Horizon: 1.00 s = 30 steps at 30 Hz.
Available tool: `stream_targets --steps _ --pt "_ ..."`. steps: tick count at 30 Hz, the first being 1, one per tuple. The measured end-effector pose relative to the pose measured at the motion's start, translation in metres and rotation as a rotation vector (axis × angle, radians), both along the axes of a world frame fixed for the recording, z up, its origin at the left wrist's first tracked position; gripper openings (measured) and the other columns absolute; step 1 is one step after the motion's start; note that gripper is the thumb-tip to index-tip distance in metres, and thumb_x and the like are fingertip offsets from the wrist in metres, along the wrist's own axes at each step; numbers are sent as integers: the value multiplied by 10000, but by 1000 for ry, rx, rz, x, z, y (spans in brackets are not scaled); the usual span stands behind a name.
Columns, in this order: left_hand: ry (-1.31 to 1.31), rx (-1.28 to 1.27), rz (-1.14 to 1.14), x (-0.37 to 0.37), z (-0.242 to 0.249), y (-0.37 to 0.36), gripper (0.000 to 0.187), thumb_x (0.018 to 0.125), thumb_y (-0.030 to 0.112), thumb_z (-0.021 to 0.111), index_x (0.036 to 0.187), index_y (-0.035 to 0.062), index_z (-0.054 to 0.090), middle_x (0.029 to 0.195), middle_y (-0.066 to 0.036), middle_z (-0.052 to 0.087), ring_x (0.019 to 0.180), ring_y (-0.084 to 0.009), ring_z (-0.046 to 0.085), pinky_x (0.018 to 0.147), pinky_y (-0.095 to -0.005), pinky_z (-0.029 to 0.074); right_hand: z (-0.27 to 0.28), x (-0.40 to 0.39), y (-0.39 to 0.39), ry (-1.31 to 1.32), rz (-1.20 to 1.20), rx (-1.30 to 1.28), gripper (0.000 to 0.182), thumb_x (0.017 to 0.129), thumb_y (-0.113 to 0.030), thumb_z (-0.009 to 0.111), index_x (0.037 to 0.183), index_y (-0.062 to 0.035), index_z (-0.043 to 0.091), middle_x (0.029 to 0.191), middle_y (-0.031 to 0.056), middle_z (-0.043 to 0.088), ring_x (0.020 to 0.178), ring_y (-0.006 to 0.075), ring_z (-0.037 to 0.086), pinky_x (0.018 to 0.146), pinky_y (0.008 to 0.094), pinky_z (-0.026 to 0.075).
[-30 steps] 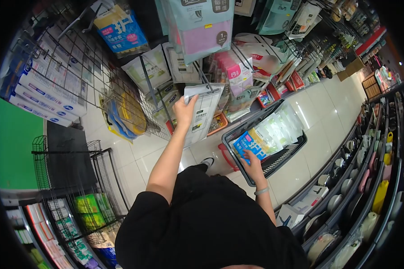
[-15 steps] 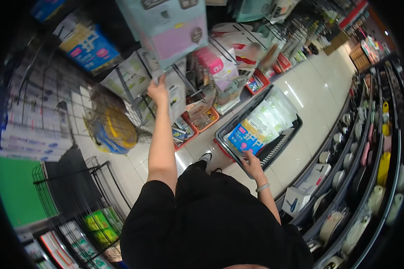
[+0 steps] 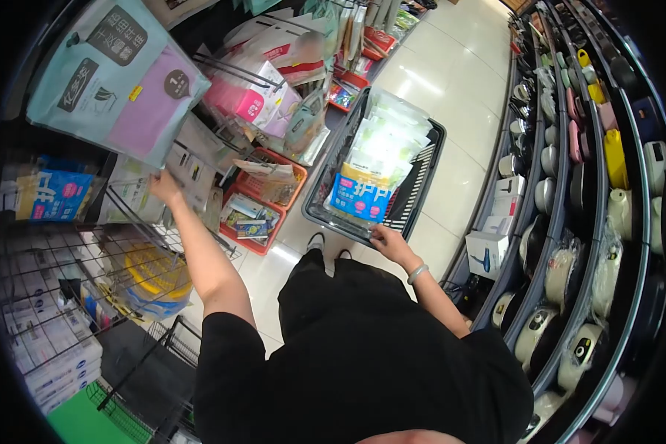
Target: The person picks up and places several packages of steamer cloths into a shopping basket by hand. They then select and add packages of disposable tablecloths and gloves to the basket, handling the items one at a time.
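My left hand [image 3: 166, 189] reaches to the hanging display, its fingers closed at the lower corner of a large teal and purple pouch [image 3: 144, 111]. White and green flat packs [image 3: 129, 189] hang right behind that hand; what it grips is partly hidden. My right hand [image 3: 391, 243] is closed on the near rim of a dark shopping basket [image 3: 438, 137]. Inside the basket lie several white-green packs [image 3: 388, 137] and a blue and yellow pack [image 3: 359, 196] at the near end.
Red bins [image 3: 292, 185] with small goods stand beside the basket. A similar blue pack [image 3: 55, 194] hangs at left, above a wire rack [image 3: 48, 274]. Shelves of pans [image 3: 544, 192] line the right side, with boxed goods [image 3: 488, 251]. Tiled floor [image 3: 451, 66] runs between them.
The view has turned, so the display and my left hand appear farther left and lower. The basket also appears farther left, with my right hand still at its near rim.
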<state>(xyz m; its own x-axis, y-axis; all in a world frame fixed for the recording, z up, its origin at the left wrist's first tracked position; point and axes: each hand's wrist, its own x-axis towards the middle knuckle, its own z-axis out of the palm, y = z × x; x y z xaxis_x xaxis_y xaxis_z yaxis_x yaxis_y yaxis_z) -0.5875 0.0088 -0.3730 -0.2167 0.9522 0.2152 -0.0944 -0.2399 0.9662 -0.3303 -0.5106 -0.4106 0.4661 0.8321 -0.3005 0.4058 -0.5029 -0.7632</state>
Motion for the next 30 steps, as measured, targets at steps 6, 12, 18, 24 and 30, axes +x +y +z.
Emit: stream_targets --steps 6,12,18,24,30 --pt "-192 -173 -187 -3 -10 0 464 831 216 702 1185 -33 534 1153 -103 582 1010 -178 549 834 -312 441 -5 17 13 16 -12 -70 320 805 -97 631 1104 -21 547 998 174 638 900 305 638 777 377 519" --pt "422 -342 234 7 -1 -39 674 854 348 645 1322 -42 356 1232 -175 492 1057 -254 519 884 -351 420 -70 78 35 -110 -417 55 372 782 -142 660 1110 -8 548 1010 192 626 919 320 620 789 373 498" --pt "520 -151 142 15 -32 -162 515 894 291 603 1242 -37 410 1012 -142 544 868 -199 531 777 -332 452 -113 129 82 -59 -783 37 494 773 -278 686 1182 -51 526 1075 165 623 1002 312 593 868 381 459" --pt "380 -503 -245 8 -53 -280 325 909 196 568 1182 41 487 727 -56 607 674 -123 582 628 -259 463 -148 152 111 6 -682 12 284 752 -308 711 971 -129 688 802 69 681 762 198 647 721 340 490" --pt "548 -381 -484 12 -81 -303 204 878 209 584 966 31 631 739 -94 675 678 -160 653 639 -287 502 -129 110 105 48 -436 237 278 870 -255 612 900 22 606 835 137 669 786 183 616 736 309 475"
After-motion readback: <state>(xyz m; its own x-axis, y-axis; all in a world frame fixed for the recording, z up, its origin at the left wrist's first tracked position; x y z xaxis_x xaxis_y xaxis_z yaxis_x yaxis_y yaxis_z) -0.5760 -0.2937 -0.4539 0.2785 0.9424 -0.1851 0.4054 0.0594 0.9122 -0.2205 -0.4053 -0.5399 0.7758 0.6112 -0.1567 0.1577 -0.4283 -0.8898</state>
